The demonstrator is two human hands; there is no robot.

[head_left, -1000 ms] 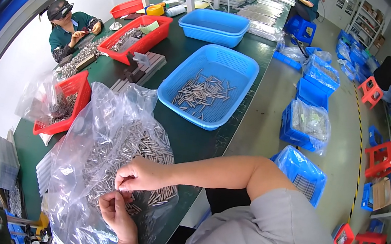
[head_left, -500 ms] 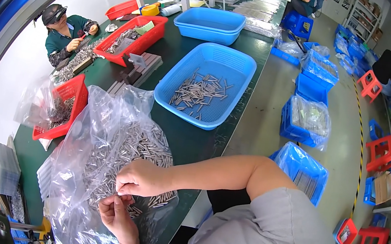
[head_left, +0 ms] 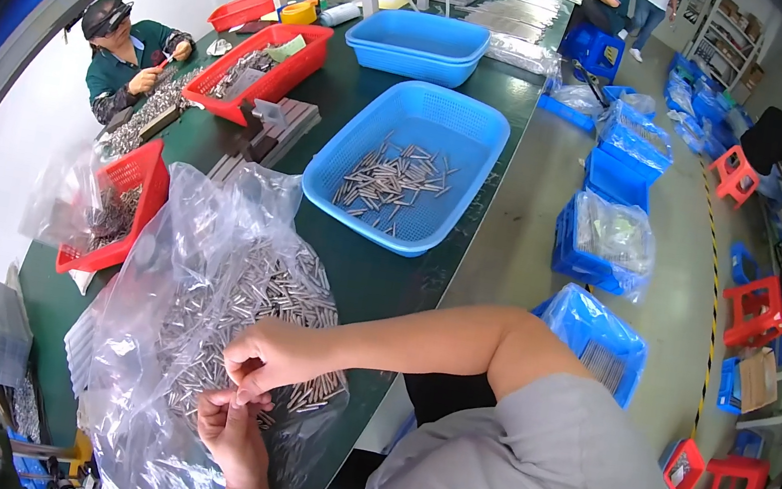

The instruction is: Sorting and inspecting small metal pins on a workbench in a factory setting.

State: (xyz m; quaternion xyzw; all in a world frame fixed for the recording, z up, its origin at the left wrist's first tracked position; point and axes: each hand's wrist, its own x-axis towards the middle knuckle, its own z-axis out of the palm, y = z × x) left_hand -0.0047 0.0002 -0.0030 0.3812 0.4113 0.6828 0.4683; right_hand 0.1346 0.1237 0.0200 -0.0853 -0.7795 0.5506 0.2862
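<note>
Head view, left hand (head_left: 227, 428) and right hand (head_left: 268, 360) pinching one metal pin (head_left: 238, 400), one clear bag (head_left: 198, 317), three blue baskets (head_left: 408, 161).

The scene is brightly and evenly lit, with soft light that leaves only faint shadows on the dark green surface (head_left: 386, 274). Glare breaks into white streaks across the crinkled clear plastic bag (head_left: 198, 317) and glints off the metal pins (head_left: 262, 296) inside it. The fisheye lens bends straight edges strongly toward the rim, and a black border rings the round picture. The centre is sharp; the distant shelves and the people at the far edges look small and slightly soft.
</note>
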